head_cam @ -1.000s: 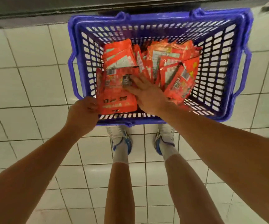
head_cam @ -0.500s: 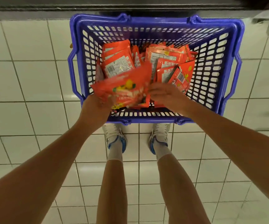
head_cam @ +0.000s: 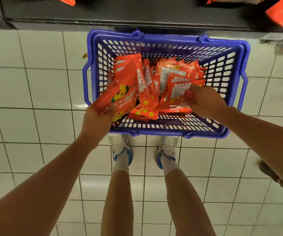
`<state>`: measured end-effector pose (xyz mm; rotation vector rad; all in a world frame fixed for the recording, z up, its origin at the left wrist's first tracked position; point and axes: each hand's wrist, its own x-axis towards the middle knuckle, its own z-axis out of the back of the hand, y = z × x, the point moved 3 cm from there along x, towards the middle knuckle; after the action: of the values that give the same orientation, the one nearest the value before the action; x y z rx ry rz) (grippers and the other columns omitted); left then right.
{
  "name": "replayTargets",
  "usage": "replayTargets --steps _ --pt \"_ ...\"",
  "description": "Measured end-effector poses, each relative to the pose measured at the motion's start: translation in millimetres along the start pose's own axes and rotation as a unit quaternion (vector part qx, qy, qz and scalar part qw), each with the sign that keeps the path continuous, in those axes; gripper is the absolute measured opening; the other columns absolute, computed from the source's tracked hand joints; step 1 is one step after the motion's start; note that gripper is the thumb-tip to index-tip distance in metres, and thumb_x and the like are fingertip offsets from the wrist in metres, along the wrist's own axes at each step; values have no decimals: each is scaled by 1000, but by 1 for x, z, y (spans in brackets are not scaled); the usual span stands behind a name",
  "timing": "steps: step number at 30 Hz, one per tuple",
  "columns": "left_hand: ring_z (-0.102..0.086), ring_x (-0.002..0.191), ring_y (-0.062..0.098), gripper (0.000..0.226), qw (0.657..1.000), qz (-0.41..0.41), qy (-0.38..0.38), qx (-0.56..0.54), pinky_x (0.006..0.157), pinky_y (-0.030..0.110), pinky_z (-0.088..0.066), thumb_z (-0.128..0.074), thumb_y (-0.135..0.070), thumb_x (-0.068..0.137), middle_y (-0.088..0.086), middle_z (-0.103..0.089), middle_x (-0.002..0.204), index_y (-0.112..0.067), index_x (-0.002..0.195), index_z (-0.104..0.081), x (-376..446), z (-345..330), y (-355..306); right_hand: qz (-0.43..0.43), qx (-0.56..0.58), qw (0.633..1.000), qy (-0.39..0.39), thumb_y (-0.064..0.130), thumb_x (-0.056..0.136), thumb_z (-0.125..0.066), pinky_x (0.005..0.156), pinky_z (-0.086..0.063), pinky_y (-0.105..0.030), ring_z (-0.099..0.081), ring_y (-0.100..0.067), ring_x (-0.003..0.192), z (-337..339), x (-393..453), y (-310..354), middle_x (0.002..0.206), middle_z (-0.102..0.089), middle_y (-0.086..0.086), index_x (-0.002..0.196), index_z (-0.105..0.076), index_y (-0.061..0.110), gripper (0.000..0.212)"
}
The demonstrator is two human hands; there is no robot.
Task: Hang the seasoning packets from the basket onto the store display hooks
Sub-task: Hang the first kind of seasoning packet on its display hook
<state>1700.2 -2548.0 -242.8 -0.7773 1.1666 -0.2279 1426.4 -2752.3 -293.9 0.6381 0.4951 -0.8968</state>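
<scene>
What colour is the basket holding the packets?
The basket is blue-purple plastic with a lattice of open slots, shown clearly in the head view.

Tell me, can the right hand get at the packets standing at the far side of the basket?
Probably yes: the basket is open-topped, nothing covers those packets, but the right hand already grips one.

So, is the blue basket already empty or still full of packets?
Still well filled: the blue basket holds a heap of red seasoning packets. The left hand and right hand each grip some.
</scene>
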Motion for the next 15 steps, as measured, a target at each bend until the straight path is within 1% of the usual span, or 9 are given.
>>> replayTargets --steps 1,3,5,6,8,11,13,14,15 --pt "-71 107 12 40 1000 -7 -4 -23 75 31 -62 -69 -20 90 -12 -73 117 -37 125 -61 -2 -2 -5 -1 34 999 -31 51 98 -56 66 -54 -37 -69 -34 75 8 -7 5 90 -73 -13 119 -58 10 46" --pt "-72 102 9 34 999 -2 -15 -44 78 32 -62 -64 -18 90 -16 -75 108 -37 119 -63 -8 -8 -15 -39 116 988 -91 54 94 -61 54 -48 -24 -63 -9 59 23 -22 19 77 -68 2 131 -52 13 56" --pt "-72 102 15 28 998 17 -11 -60 86 40 -61 -61 -18 93 -12 -76 106 -34 115 -65 -16 -14 -24 -94 227 958 -145 47 93 -65 50 -40 -5 -59 12 60 36 -39 35 78 -61 18 134 -50 18 53" --pt "-73 102 17 26 997 27 -9 -71 88 44 -61 -61 -20 91 -9 -77 105 -33 112 -67 -21 -17 -30 -110 275 941 -162 46 92 -66 52 -40 -1 -59 18 65 43 -47 45 81 -60 22 133 -51 21 50" --pt "-73 104 21 30 994 50 0 -97 91 49 -59 -61 -25 86 -5 -76 109 -32 114 -67 -33 -24 -45 -126 338 917 -172 47 93 -67 59 -45 -4 -63 12 72 58 -60 69 85 -65 21 127 -55 29 41" --pt "-70 110 28 42 987 79 13 -142 93 53 -57 -64 -17 85 1 -74 118 -28 126 -62 -54 -35 -71 -108 361 911 -167 56 92 -63 65 -47 -8 -64 9 73 81 -79 111 80 -68 23 107 -60 38 23" --pt "-69 112 32 44 984 85 16 -156 93 53 -57 -65 -12 90 5 -72 121 -23 132 -61 -69 -43 -92 -63 357 921 -146 57 90 -59 70 -51 -18 -63 5 76 94 -92 142 84 -68 20 105 -62 38 25" --pt "-69 112 33 44 983 79 24 -161 92 52 -57 -65 -13 90 7 -72 122 -21 133 -61 -78 -45 -104 -32 351 925 -140 57 89 -58 71 -49 -18 -62 4 78 103 -100 157 86 -67 19 107 -63 37 28" --pt "-70 110 32 44 981 72 33 -175 91 48 -58 -66 -17 89 8 -73 120 -19 132 -62 -86 -45 -117 -1 343 929 -140 58 89 -56 71 -45 -14 -59 4 79 112 -107 170 88 -64 20 112 -63 35 33"
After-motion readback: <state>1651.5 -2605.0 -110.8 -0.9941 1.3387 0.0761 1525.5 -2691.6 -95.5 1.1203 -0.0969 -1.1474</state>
